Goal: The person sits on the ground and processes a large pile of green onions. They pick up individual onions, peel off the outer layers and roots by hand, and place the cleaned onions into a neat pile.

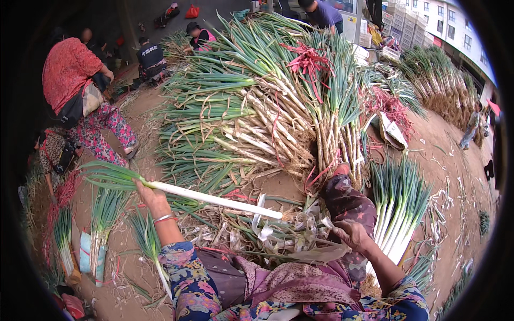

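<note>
My left hand (154,200) grips a long green onion (213,199) where its white stalk meets the green leaves. The stalk is clean and white and slants down to the right, with roots at its tip. My right hand (353,234) is closed on a strip of pale outer skin (327,223), apart from the stalk. Between my legs and in front of me lies a litter of peeled skins and leaves (241,230). By my right leg stands a bunch of clean green onions (397,208), its white stalks downward.
A large heap of unpeeled green onions (249,120) lies ahead, with red ties (309,60) on top. Smaller bunches (102,224) stand to the left, one between blue supports. Several people work around, one in a red top (70,72). More onions (441,80) stand far right.
</note>
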A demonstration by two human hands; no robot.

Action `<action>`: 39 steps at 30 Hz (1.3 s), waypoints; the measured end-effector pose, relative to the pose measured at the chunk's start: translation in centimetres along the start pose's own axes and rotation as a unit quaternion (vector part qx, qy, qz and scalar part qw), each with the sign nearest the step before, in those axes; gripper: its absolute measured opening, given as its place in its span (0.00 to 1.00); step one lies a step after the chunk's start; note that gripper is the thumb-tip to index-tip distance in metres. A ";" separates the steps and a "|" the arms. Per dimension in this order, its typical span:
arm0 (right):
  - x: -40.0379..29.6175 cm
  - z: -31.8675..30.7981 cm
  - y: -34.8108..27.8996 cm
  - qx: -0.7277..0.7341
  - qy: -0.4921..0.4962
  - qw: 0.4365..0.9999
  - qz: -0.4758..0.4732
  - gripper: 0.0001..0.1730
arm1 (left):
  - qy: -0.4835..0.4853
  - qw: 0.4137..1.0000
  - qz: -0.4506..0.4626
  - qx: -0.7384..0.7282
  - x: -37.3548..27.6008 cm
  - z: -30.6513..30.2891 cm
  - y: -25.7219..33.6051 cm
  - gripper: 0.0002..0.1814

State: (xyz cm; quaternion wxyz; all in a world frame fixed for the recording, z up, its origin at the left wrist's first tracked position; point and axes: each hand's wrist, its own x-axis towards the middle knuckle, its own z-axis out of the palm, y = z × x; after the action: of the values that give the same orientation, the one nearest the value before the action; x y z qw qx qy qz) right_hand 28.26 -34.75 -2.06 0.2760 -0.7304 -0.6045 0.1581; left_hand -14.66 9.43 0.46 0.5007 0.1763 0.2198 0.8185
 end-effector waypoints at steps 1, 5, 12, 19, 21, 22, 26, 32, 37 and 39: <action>-0.1 -0.7 -0.4 -0.167 0.004 0.984 0.060 0.26 | 0.016 1.000 0.002 0.005 -1.2 0.9 0.0 0.14; -1.3 0.2 3.7 -0.164 0.199 0.947 0.191 0.39 | 0.015 1.000 -0.011 -0.024 -1.4 1.4 0.2 0.14; -10.3 2.3 3.0 -0.192 0.017 0.976 0.104 0.34 | 0.044 0.988 -0.074 -0.125 -4.8 4.8 -1.0 0.12; 2.9 -0.3 -5.6 -0.084 0.221 0.968 -0.080 0.09 | -0.064 0.983 -0.114 -0.133 -4.2 2.9 -2.9 0.11; 7.2 0.4 -8.3 -0.081 0.241 0.957 -0.142 0.10 | -0.049 0.983 -0.126 -0.122 -4.5 2.5 -2.6 0.11; 9.1 0.5 -9.4 -0.064 0.221 0.959 -0.166 0.12 | -0.037 0.986 -0.122 -0.105 -4.7 2.5 -2.6 0.11; 14.4 2.0 -11.2 -0.162 0.194 0.950 -0.183 0.19 | -0.030 0.987 -0.143 -0.068 -5.2 2.4 -2.8 0.11; 13.5 3.1 -4.2 -0.090 0.128 0.987 -0.022 0.25 | -0.007 0.976 -0.210 -0.058 -4.6 2.1 -2.5 0.11; 12.9 2.1 -3.8 0.228 -0.106 0.948 0.194 0.35 | -0.140 0.960 -0.242 -0.034 -5.9 3.4 -0.5 0.12; 12.4 1.4 -3.9 0.386 -0.202 0.853 0.286 0.32 | -0.197 0.944 -0.249 -0.087 -7.2 4.5 -0.2 0.12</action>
State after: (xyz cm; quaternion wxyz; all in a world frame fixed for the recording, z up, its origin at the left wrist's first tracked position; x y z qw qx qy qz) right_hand 27.09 -21.94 0.45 0.3507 -0.6575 -0.3016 0.5947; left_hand -9.05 3.87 3.67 0.7354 0.2290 0.0816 0.6325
